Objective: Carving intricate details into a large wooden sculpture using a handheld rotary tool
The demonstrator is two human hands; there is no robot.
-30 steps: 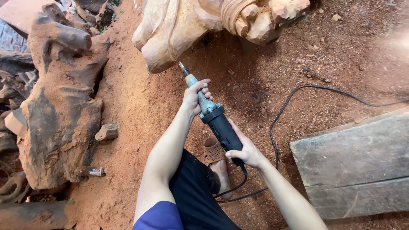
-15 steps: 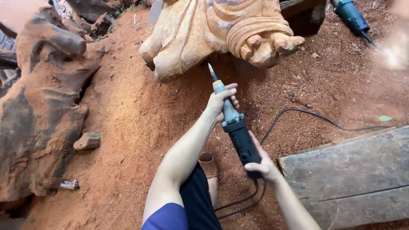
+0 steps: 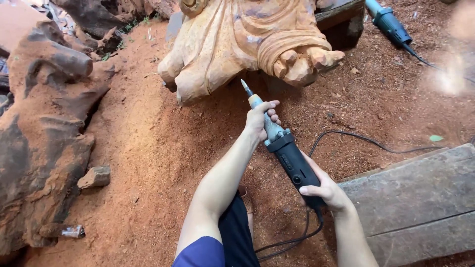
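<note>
The ground [image 3: 148,148] is covered throughout with reddish sawdust. A large dark root stump [image 3: 44,133], dusted the same red, is seen along the left edge. A pale wood carving [image 3: 237,44] with folded, robe-like forms is set at the top centre, its lower edge resting on the sawdust. A grey weathered plank [image 3: 415,198] lies at the lower right. A second power tool [image 3: 391,24] (teal-bodied, corded) is laid on the ground at the upper right, well apart from the hands.

A corded grinder [image 3: 287,151] is held by both hands below the carving, angled up and to the left; its pointed bit is aimed at the carving's underside and stands near it, though contact cannot be confirmed. The left hand [image 3: 261,121] is wrapped closed around the metal neck. The right hand [image 3: 324,190] is closed around the rear of the black body. The black cable [image 3: 366,141] is trailed over the sawdust to the right. A small wood offcut [image 3: 95,176] lies beside the stump.
</note>
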